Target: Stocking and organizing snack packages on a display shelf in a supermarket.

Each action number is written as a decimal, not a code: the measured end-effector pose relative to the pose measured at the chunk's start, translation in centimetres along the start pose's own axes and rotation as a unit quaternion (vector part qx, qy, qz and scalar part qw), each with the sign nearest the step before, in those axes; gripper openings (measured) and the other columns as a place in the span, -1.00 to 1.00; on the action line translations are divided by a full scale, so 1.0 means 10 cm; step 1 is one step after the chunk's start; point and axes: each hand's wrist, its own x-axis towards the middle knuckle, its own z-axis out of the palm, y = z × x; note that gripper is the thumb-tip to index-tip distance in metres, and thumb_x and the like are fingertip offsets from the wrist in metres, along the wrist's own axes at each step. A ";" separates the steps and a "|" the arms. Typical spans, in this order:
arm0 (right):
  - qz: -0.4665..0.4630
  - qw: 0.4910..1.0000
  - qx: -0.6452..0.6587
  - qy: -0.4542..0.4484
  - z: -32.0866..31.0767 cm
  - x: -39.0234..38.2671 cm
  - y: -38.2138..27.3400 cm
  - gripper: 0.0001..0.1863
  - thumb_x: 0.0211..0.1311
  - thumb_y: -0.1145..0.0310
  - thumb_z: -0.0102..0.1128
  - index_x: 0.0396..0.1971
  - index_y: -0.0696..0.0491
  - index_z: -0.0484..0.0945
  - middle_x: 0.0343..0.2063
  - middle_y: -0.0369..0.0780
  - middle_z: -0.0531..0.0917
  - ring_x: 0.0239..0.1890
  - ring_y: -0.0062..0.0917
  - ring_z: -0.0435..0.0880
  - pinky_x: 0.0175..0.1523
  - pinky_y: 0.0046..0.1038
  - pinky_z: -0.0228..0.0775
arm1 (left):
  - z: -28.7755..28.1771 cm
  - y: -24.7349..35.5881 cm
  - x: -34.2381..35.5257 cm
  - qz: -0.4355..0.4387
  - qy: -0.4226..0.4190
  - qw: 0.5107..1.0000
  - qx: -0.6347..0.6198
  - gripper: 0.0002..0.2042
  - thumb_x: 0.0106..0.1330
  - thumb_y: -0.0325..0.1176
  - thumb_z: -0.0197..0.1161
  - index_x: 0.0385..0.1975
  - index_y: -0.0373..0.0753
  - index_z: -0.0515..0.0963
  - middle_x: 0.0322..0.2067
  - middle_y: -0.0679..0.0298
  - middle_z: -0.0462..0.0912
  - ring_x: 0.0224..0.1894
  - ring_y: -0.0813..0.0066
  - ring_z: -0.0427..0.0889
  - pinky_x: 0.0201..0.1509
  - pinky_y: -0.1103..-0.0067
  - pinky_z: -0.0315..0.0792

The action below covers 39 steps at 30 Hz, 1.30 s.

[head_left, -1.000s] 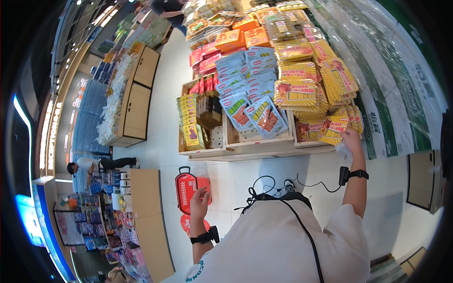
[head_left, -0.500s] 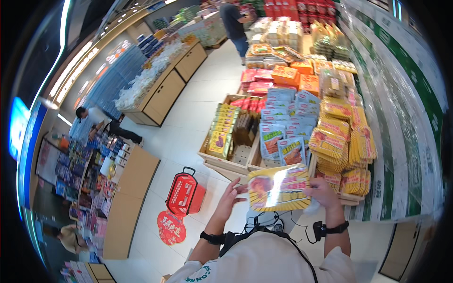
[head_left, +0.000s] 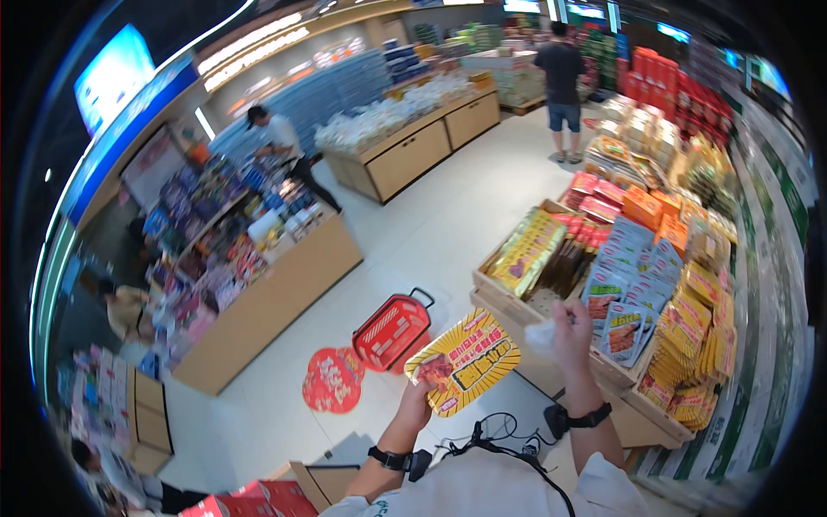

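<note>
My left hand grips a yellow flat snack package by its lower left edge. The package has rounded corners, striped edges and a food picture, and it is tilted in front of my chest. My right hand is raised to the right, apart from the package. Its fingers are closed, with a small crumpled translucent white plastic bag hanging beside them. Right of that hand stand blue snack pouches in a wooden display bin, then piles of similar yellow packages.
A red shopping basket stands on the floor beyond the held package, beside a red floor sticker. A wooden counter with goods runs along the left. One person stands at the far aisle, another by the counter. Red boxes sit at lower left.
The yellow package has moved left and turned; my right hand has let go of it and risen. My left hand now grips it. The view has swung to the left.
</note>
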 end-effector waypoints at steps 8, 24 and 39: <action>-0.337 0.892 -0.161 -0.255 2.09 -1.24 -0.67 -0.71 0.03 0.35 0.25 -0.21 0.03 0.49 -0.15 -0.20 0.52 -0.04 -0.21 0.48 0.10 -0.19 0.28 | -0.78 0.68 -0.63 0.148 0.147 0.977 0.049 -0.45 0.03 -0.51 -0.04 0.15 -0.33 0.22 0.04 0.11 0.43 0.07 0.31 0.48 0.18 0.48 0.37; -0.505 0.716 0.081 -0.475 3.19 -2.55 -1.00 -0.63 -0.01 0.36 0.20 -0.11 -0.02 0.54 -0.04 -0.36 0.52 0.04 -0.41 0.43 0.18 -0.24 0.22 | -1.63 1.23 -1.55 0.268 0.277 0.910 -0.156 -0.50 0.41 0.06 -0.24 0.07 -0.20 0.39 -0.02 0.18 0.54 0.01 0.32 0.54 0.13 0.43 0.38; -0.424 0.755 0.048 -0.498 2.87 -2.14 -0.73 -0.60 0.11 0.25 0.14 -0.03 0.05 0.48 0.06 -0.17 0.45 0.16 -0.25 0.39 0.31 -0.14 0.11 | -1.53 1.00 -0.91 0.259 0.173 0.929 -0.202 -0.49 0.39 0.01 -0.22 0.04 -0.29 0.42 -0.05 0.11 0.58 0.01 0.29 0.54 0.16 0.45 0.36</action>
